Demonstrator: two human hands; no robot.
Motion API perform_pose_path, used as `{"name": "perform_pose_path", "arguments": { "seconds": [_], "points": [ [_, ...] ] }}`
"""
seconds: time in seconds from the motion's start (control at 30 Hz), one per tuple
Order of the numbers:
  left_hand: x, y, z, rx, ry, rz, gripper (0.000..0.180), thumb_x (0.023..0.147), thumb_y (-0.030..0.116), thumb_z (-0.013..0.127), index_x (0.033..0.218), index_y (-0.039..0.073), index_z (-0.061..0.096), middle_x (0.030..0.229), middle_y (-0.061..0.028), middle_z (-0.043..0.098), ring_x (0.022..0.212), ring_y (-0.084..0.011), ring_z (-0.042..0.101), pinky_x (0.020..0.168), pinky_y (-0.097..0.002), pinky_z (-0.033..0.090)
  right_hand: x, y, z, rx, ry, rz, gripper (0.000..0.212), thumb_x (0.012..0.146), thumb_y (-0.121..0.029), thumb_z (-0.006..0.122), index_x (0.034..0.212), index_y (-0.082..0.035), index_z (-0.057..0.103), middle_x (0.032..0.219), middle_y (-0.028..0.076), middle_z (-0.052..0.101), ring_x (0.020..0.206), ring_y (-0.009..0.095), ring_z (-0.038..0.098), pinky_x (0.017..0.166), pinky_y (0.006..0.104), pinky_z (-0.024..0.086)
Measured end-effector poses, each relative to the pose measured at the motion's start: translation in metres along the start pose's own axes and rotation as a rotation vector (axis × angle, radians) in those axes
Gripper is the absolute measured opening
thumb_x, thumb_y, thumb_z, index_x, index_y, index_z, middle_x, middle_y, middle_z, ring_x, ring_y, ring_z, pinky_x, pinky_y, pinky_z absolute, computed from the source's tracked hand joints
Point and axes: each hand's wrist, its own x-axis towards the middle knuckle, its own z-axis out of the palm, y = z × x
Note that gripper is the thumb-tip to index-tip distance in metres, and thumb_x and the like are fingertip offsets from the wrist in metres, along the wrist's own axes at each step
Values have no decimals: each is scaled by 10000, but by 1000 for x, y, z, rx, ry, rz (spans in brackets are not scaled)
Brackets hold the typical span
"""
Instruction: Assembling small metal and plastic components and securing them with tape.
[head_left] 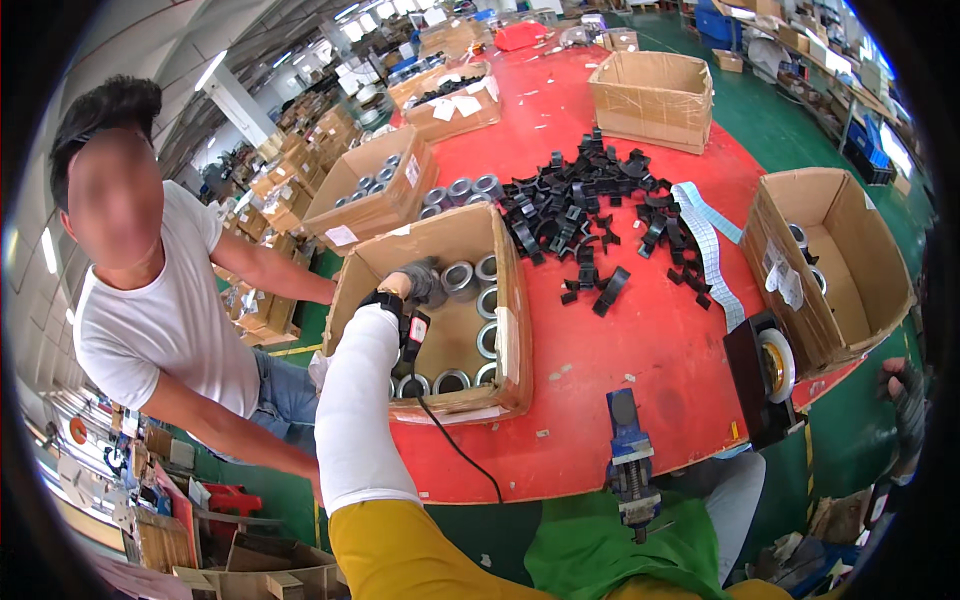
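Note:
My left hand [420,280], in a grey glove, reaches into an open cardboard box [515,345] on the red table. Its fingers are closed on a grey cylinder at the end of a row, mostly hidden by the glove. A metal-rimmed grey cylinder [459,281] stands right beside it, and several more line the box's far, right and near sides. A black strap with a small device [415,328] and a cable is on my left wrist. My right hand [905,400], also gloved, is at the right rim beyond the table, fingers loosely bent, with nothing visible in them.
Black curved clips [575,195] lie piled on the red table [570,420]. A blue vise [630,455] is fixed at the near edge, beside a tape dispenser [765,375] and a label strip [712,250]. More cardboard boxes [655,100] stand around. A person [180,300] leans in at left.

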Motion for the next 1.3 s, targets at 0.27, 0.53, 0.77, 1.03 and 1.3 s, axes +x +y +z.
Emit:
{"name": "perform_pose_path", "arguments": {
  "seconds": [0.27, 0.53, 0.77, 1.03, 1.3],
  "points": [
    [89, -110, 62, -169, 143, 148, 497, 806, 311, 580, 1274, 200, 454, 934, -78, 638, 766, -219, 631, 664, -339, 514, -7, -5, 9, 88, -3, 54, 252, 873, -209, 598, 1069, -55, 560, 891, -9, 530, 785, 77, 463, 709, 213, 385],
    [-111, -20, -10, -751, 139, -82, 667, 750, 42, 625, 1342, 67, 318, 905, -167, 598, 638, -247, 628, 516, -353, 527, 24, 12, 32, 263, -239, -36, 391, 868, -286, 588, 1122, -1, 502, 937, 97, 585, 787, 161, 553, 728, 288, 449],
    [-252, 72, -31, -700, 322, 235, 761, 649, 128, 800, 1275, 29, 378, 927, -87, 592, 714, -171, 599, 584, -316, 526, 14, -30, 74, 398, -480, -179, 391, 835, -301, 635, 1033, 30, 570, 888, 97, 615, 801, 169, 605, 722, 288, 482],
    [-323, 125, 64, -877, 488, 506, 609, 633, 73, 765, 1154, 36, 452, 1046, -78, 556, 958, -167, 558, 807, -295, 489, -41, -32, 174, 547, -922, -84, 337, 841, -219, 637, 1071, 22, 585, 980, 96, 639, 901, 167, 613, 778, 297, 486],
    [-312, 155, 156, -944, 228, 659, 582, 668, 10, 726, 1170, 46, 434, 1060, -54, 554, 942, -150, 585, 777, -292, 510, -106, -16, 237, 316, -732, -368, 526, 792, -292, 682, 1206, -14, 514, 1056, 193, 595, 976, 318, 592, 839, 363, 466]
  ]
}}
